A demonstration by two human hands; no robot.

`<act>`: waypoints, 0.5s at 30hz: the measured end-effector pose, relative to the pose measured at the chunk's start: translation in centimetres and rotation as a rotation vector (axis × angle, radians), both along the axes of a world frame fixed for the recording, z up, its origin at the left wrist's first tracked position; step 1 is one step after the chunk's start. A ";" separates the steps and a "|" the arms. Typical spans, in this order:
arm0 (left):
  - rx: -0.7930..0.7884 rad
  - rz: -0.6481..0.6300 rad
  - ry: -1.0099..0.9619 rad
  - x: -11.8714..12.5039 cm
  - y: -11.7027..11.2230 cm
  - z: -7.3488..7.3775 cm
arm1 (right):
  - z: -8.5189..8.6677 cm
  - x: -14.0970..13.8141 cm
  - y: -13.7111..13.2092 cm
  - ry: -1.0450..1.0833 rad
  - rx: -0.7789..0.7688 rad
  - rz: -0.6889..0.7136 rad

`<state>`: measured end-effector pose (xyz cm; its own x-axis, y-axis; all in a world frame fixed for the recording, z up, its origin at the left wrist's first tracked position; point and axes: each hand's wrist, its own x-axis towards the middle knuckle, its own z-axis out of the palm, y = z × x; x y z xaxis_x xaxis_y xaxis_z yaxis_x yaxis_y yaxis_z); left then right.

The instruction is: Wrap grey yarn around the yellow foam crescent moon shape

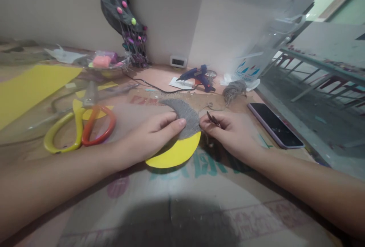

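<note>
A yellow crescent-shaped paper piece (176,152) lies on cardboard (199,186), its upper part wrapped in grey twine (185,116). My left hand (151,135) holds the piece from the left, fingers closed over it and thumb pressing on the wrapped twine. My right hand (228,133) sits at the piece's right edge, fingers pinched together on the twine strand. The strand runs back to a ball of twine (234,90) further away on the table.
Yellow scissors (64,133) and red scissors (98,125) lie to the left, beside yellow paper sheets (28,87). A blue glue gun (196,76) rests behind, a phone (275,124) at the right, a bowl of craft bits (105,64) and a beaded hanging (122,15) at the back.
</note>
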<state>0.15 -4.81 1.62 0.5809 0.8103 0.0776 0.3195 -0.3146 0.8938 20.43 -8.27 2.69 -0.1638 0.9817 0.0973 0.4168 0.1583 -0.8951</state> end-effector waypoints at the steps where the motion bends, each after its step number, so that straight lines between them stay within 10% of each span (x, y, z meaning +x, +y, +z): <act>1: 0.041 -0.006 0.024 0.0 0.1 -0.1 | -0.1 -0.1 0.1 0.037 -0.027 0.007; 15: 0.137 -0.045 0.223 0.2 0.6 -0.1 | -0.3 -0.4 -0.3 0.046 -0.015 0.048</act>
